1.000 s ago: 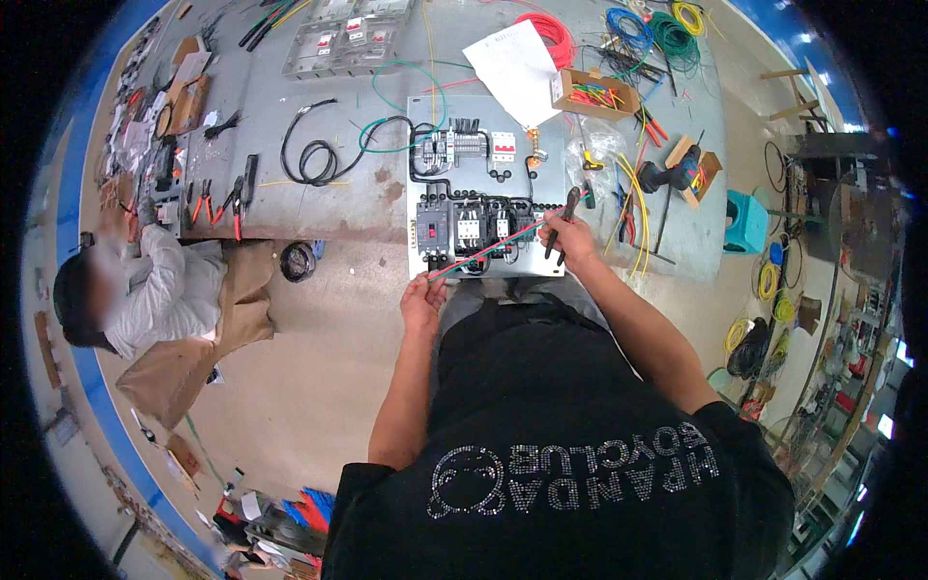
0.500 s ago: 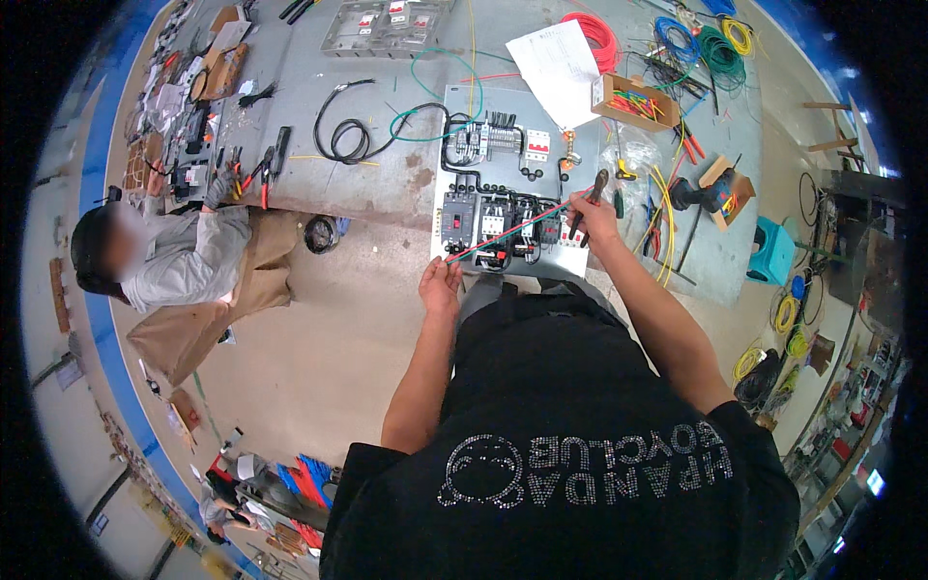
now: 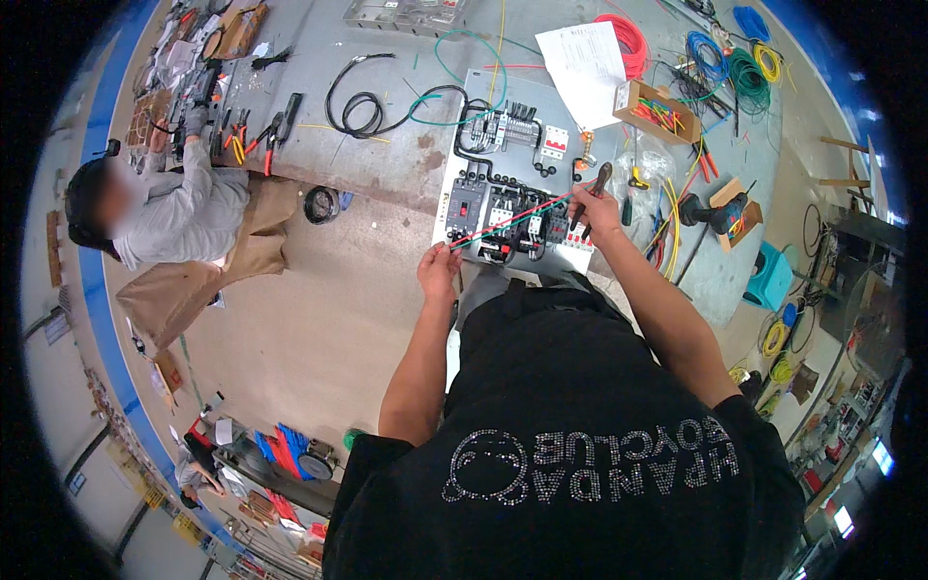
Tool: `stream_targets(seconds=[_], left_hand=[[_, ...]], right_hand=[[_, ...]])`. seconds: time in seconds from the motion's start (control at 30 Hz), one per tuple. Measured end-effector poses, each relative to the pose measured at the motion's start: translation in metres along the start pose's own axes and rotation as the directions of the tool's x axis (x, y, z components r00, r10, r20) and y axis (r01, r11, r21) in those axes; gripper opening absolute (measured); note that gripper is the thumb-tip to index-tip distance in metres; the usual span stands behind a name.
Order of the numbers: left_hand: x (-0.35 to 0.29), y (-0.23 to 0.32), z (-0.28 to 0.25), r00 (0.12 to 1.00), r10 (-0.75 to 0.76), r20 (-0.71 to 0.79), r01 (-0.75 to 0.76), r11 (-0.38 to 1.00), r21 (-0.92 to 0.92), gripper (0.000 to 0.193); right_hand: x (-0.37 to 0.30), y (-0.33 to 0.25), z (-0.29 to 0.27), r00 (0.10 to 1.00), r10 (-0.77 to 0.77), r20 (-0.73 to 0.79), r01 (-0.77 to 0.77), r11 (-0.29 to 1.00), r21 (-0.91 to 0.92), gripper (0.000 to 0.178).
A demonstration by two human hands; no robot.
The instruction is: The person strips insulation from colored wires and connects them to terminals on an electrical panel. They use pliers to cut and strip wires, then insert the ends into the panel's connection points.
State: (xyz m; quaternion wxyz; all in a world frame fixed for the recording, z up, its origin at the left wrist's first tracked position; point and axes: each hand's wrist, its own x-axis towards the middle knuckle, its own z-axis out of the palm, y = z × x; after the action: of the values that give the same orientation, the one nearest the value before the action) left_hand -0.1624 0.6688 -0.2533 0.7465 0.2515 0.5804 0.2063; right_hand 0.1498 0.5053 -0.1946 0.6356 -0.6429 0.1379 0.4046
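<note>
My left hand (image 3: 439, 271) is closed, its fingertips pinching the near-left ends of a red and a green wire (image 3: 515, 221). The two thin wires run slantwise up to my right hand (image 3: 596, 214), which is closed around dark-handled pliers (image 3: 603, 180) and the wires' other ends. Both hands are over the near part of a grey mounting panel (image 3: 530, 101). On the panel are a black circuit breaker (image 3: 465, 208), contactors (image 3: 517, 211), a terminal strip (image 3: 515, 133) and a white breaker with red switches (image 3: 554, 143). The pliers' jaws are partly hidden by my fingers.
Right of the panel are a paper sheet (image 3: 583, 66), a carton of coloured sleeves (image 3: 660, 114), yellow wires (image 3: 674, 213) and a cordless drill (image 3: 710, 213). A black cable coil (image 3: 362, 114) and pliers (image 3: 283, 130) lie left. A co-worker (image 3: 184, 208) works at the bench's left.
The view has shifted a little, so the bench appears farther right. My hands still stretch the wires, with red and green now more visibly apart. The co-worker's hand has moved farther away along the bench.
</note>
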Motion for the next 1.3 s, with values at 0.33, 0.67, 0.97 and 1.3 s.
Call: stream_targets(seconds=[0.33, 0.67, 0.97, 1.3], left_hand=[[0.007, 0.025, -0.010, 0.986, -0.020, 0.165, -0.028, 0.958, 0.284, 0.017], [0.011, 0.035, -0.009, 0.981, -0.078, 0.177, 0.022, 0.953, 0.303, 0.016], [0.008, 0.041, -0.023, 0.970, -0.146, 0.196, 0.070, 0.934, 0.351, 0.020], [0.022, 0.068, -0.019, 0.949, -0.158, 0.272, 0.046, 0.925, 0.378, 0.020]], right_hand=[[0.001, -0.013, -0.001, 0.999, 0.003, 0.034, -0.002, 1.000, -0.025, 0.019], [-0.005, -0.007, -0.019, 0.994, 0.098, 0.051, -0.102, 0.991, 0.090, 0.028], [0.006, -0.024, -0.020, 0.992, 0.074, 0.099, -0.084, 0.991, 0.101, 0.031], [0.021, -0.057, 0.025, 0.977, 0.072, 0.202, -0.093, 0.991, 0.098, 0.023]])
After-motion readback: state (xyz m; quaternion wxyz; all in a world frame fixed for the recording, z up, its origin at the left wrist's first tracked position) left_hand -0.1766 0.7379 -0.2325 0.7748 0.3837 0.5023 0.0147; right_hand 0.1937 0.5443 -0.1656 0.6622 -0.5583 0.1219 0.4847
